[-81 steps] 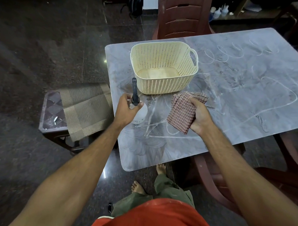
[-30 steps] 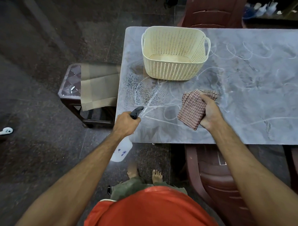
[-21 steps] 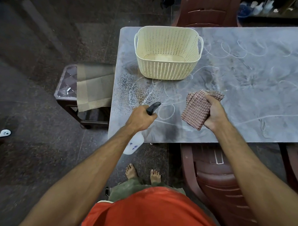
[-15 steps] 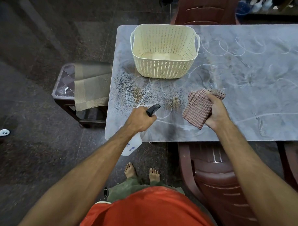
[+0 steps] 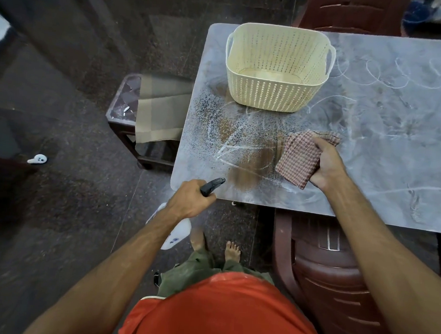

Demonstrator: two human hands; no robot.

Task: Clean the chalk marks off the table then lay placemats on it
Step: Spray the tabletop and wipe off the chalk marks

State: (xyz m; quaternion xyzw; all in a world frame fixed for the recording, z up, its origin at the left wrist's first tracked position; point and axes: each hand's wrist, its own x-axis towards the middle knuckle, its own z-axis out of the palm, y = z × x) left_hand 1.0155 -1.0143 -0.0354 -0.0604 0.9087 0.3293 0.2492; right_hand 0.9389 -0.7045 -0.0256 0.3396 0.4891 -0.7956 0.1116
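With the left hand gripping the white spray bottle at the wet near corner of the grey marble-look table, the right hand, clutching the folded checked cloth, should wipe firmly across the white chalk marks.

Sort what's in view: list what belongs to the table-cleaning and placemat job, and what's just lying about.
For the job:
table
chalk marks
spray bottle in the left hand
cloth in the right hand
placemats on the stool

Lying about:
basket
chairs
white thing on the floor
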